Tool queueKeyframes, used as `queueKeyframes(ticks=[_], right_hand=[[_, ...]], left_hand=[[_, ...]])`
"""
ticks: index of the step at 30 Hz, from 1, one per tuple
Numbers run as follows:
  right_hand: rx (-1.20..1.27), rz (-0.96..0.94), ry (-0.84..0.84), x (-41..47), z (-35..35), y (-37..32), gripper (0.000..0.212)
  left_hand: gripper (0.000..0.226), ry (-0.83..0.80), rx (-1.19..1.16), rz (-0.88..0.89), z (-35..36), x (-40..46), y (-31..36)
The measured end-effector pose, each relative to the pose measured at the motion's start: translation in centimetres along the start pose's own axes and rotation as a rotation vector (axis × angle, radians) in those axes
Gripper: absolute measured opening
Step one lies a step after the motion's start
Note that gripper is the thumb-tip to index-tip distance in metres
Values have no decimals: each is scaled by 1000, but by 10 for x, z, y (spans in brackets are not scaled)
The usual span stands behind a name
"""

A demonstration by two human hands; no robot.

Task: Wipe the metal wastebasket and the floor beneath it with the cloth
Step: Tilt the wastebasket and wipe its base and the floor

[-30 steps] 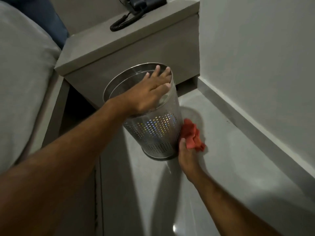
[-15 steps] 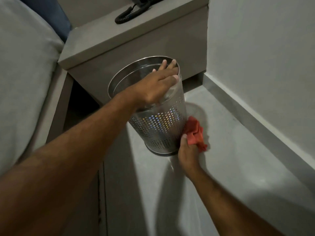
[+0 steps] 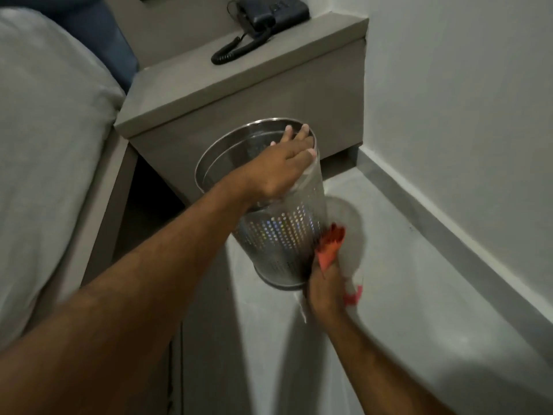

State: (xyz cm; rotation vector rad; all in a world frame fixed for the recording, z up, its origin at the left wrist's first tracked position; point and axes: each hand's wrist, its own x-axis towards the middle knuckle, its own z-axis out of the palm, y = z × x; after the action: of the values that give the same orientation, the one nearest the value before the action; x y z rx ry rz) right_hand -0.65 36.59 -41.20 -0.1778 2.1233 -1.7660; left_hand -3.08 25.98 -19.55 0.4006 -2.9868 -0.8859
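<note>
Now blurred: right hand [image 3: 324,290] clenching red cloth [image 3: 330,247], slid lower vs 0.5 s ago, against wastebasket [image 3: 284,232] base. Left hand [image 3: 284,172] flat-fingered over rim, tilting it. Behind wastebasket: nightstand [image 3: 239,94] w/ phone [image 3: 269,10].

The left hand [image 3: 279,170] lies across the rim of the tilted metal wastebasket [image 3: 281,232], while the right hand [image 3: 324,290] presses a red cloth [image 3: 330,245] against its lower side, by the floor [image 3: 419,295]
</note>
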Motion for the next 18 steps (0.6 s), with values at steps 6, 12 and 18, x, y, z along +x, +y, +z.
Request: queueKeyframes(ticks=[6, 12, 18], right_hand=[[116, 79, 45, 6, -17, -50, 36], [377, -287, 57, 6, -20, -105, 62], [69, -6, -11, 1, -17, -22, 57]], left_hand=[[51, 175, 193, -333, 23, 39, 30], [51, 143, 189, -152, 12, 50, 32], [47, 113, -46, 64, 13, 27, -4]])
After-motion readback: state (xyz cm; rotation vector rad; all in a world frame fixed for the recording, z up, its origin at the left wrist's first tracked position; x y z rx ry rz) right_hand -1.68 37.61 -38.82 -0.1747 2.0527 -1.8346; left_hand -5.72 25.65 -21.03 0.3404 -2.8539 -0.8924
